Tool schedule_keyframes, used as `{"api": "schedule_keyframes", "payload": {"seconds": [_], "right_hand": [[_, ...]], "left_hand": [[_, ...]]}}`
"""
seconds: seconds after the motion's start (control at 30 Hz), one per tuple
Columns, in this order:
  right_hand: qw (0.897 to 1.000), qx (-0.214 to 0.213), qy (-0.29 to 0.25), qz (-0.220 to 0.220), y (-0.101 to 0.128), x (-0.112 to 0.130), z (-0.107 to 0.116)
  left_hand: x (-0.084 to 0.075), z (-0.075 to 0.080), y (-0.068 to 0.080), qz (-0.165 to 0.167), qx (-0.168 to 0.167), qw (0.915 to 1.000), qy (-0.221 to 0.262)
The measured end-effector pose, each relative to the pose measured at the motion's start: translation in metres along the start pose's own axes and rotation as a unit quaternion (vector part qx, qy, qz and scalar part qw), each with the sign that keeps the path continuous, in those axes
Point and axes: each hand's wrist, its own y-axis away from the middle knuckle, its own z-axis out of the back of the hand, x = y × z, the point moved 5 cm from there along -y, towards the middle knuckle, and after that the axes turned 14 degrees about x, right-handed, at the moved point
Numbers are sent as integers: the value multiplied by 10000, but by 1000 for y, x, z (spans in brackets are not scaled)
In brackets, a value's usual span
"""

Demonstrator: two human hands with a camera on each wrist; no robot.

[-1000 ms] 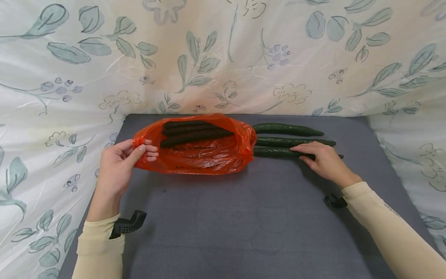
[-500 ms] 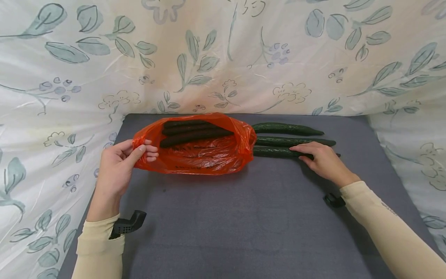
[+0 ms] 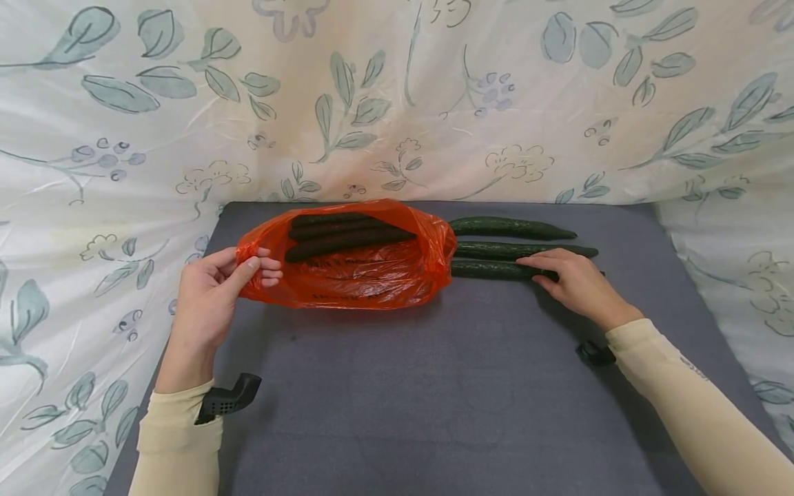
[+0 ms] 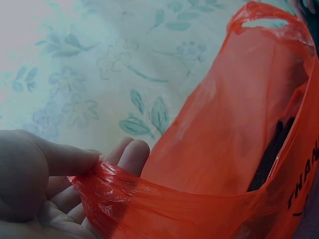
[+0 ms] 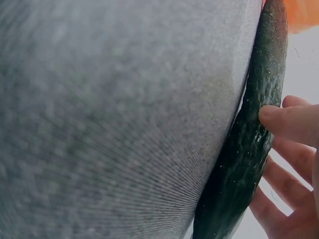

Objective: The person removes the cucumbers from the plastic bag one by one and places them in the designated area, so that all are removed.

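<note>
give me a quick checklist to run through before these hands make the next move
1. Left hand holding the bag: ok, thumb and fingers pinch its edge.
2. Bag mouth open: ok, the cucumbers inside show through it.
3. Right hand on the nearest cucumber: ok, thumb and fingers are on opposite sides.
4. Right hand clear of the middle cucumber: cannot tell, the hand overlaps it in the head view.
5. Nearest cucumber's left end free of the bag: cannot tell, the bag hides that end.
6. Straight way into the mouth: not ok, the bag's right side stands between.
</note>
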Motion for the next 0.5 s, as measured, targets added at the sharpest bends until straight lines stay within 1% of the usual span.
{"api": "schedule_keyframes", "payload": {"seconds": [0.23, 0.5], "right_hand": [[10000, 52, 8, -60, 0, 3, 3], [9995, 14, -138, -288, 0, 3, 5]], "left_hand": [[0, 0, 0, 25, -4, 10000, 40], [0, 0, -1, 49, 30, 10000, -6]]}}
